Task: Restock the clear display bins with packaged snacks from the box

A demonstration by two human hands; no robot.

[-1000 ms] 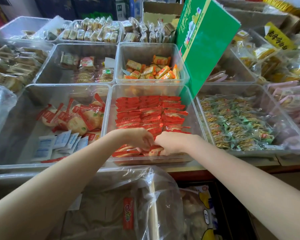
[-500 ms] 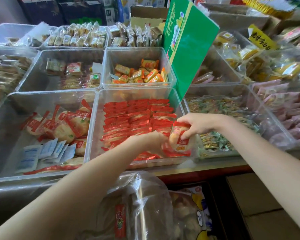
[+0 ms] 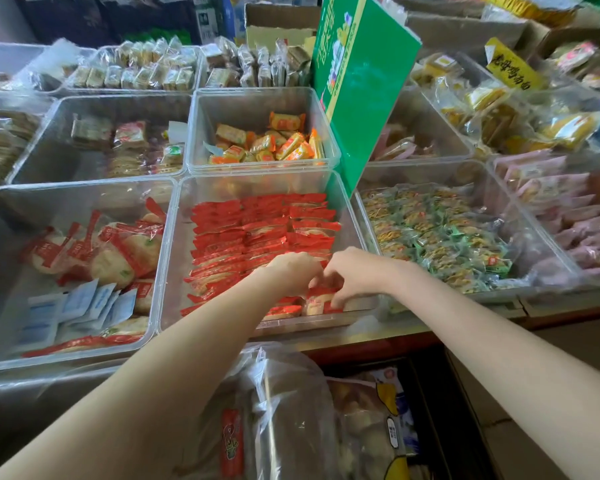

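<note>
In the middle clear bin (image 3: 174,271), both hands' grips grasp red snack packets (image 3: 321,301): left hand (image 3: 293,271), right hand (image 3: 352,271).

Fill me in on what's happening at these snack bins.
A person is stocking the middle clear bin with red-wrapped snack packs, laid in neat rows. Both hands are down at the bin's near edge: the left hand sits over the front packs, and the right hand fingers a pack at the front right. A clear bag of more snacks waits below the counter.
</note>
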